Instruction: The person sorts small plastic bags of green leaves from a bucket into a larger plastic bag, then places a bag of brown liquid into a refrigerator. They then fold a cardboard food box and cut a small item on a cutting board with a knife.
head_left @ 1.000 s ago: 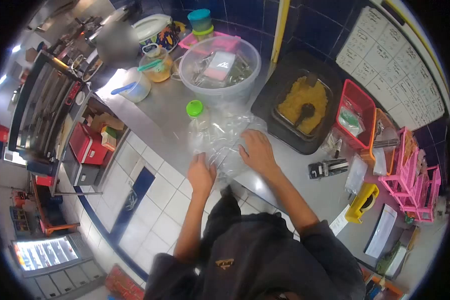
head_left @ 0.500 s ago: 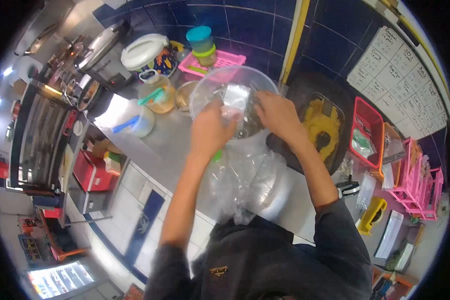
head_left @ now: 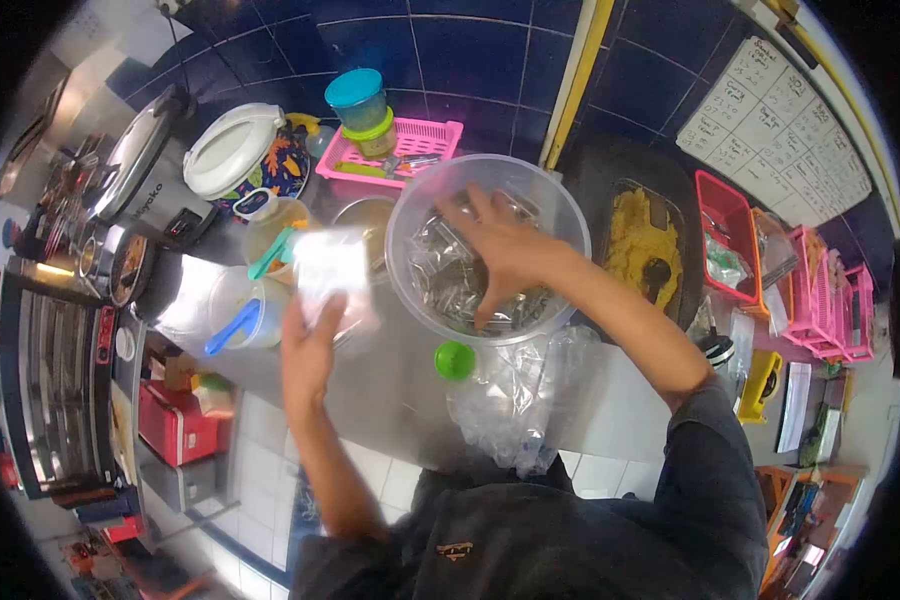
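Note:
My left hand (head_left: 308, 350) is closed on a small plastic packet (head_left: 330, 265), bright with glare and pinkish at its lower edge; what is inside it I cannot make out. It is held over the steel counter, left of a large clear tub (head_left: 405, 290). Inside the tub lie several shiny clear packets (head_left: 440, 250) with dark contents. With its fingers spread, my right hand (head_left: 505, 245) reaches into the tub over these packets and holds nothing that I can see. Crumpled clear plastic bags (head_left: 515, 400) and a green round lid or cup (head_left: 455, 361) lie in front of the tub.
Left of the tub stand a jug with a turquoise spoon (head_left: 270, 255) and one with a blue spoon (head_left: 235, 325). A pink basket (head_left: 435, 135) with stacked containers is behind. At right sit a dark tray of yellow food (head_left: 640, 240) and a red basket (head_left: 725, 220).
My left hand has left the tub and moved left with the packet. My right hand has spread its fingers over the packets in the tub. The view has shifted slightly.

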A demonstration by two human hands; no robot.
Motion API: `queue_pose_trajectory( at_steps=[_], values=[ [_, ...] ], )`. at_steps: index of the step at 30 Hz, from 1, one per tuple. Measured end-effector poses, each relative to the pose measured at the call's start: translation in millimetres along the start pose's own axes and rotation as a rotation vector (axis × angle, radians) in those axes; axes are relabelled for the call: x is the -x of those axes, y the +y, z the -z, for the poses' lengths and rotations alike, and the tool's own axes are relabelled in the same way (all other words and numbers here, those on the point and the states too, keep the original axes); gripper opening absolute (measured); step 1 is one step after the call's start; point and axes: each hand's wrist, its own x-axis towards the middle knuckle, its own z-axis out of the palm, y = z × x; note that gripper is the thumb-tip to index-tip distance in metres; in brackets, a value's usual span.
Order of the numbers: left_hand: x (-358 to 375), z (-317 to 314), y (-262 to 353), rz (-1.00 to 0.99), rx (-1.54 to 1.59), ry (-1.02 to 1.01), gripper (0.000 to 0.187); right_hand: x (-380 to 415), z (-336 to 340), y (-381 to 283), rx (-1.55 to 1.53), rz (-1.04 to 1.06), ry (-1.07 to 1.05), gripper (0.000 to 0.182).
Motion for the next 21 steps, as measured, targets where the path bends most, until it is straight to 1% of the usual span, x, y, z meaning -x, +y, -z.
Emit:
queue_pose_trajectory(
  at_steps=[1,3,4,5,6,7,8,9,10,11,12,13,15,16,18,19,20,21],
  values=[
    [2,19,-17,0.138,-0.042,0.021,0.031,-9,-7,-6,-0.001,-0.011,-0.001,0.132],
    [2,41,-75,0.099,-0.161,-0.055,0.034,-30,-19,-14,0.188,-0.086,-0.167,0.135],
    [2,45,-118,0.143,-0.127,-0.090,0.034,-34,-23,-19,0.181,-0.099,-0.172,0.135],
    [2,45,-153,0.186,-0.088,-0.123,0.034,-39,-25,-23,0.233,-0.126,-0.207,0.131],
    [3,42,-169,0.184,-0.081,-0.135,0.034,-43,-24,-23,0.290,-0.152,-0.241,0.127],
    [6,36,-177,0.144,-0.262,-0.154,0.037,-45,-31,-18,0.290,-0.170,-0.244,0.127],
    [9,31,-184,0.100,-0.443,-0.177,0.041,-46,-42,-10,0.273,-0.097,-0.145,0.117],
    [13,24,-185,0.097,-0.433,-0.197,0.041,-45,-45,-6,0.261,-0.024,-0.049,0.107],
    [18,16,-186,-0.069,-0.608,-0.068,0.044,-44,-48,-1,0.267,-0.043,-0.058,0.107],
    [26,7,-187,-0.237,-0.778,0.069,0.048,-44,-51,2,0.271,-0.024,-0.014,0.096],
    [35,0,-150,-0.184,-0.797,0.077,0.057,-43,-51,3,0.276,-0.002,0.034,0.085],
    [40,-5,-140,-0.189,-0.786,0.069,0.057,-43,-51,6,0.284,-0.014,0.032,0.085],
    [53,-12,-130,-0.393,-0.635,0.035,0.048,-38,-50,14,0.176,-0.044,0.101,0.076],
    [65,-13,-128,-0.394,-0.627,0.026,0.048,-31,-40,13,0.180,-0.055,0.098,0.076],
    [89,-17,-120,-0.415,-0.273,-0.478,0.034,-13,-15,16,0.005,-0.037,0.267,0.073],
    [101,-23,-111,-0.483,-0.264,-0.565,0.027,-5,-8,23,-0.001,-0.053,0.261,0.073],
    [114,-29,-100,-0.550,-0.255,-0.656,0.021,2,-2,33,-0.149,0.011,0.401,0.073],
    [121,-37,-91,-0.546,-0.253,-0.682,0.021,9,4,42,-0.294,0.069,0.545,0.074]
  ],
)
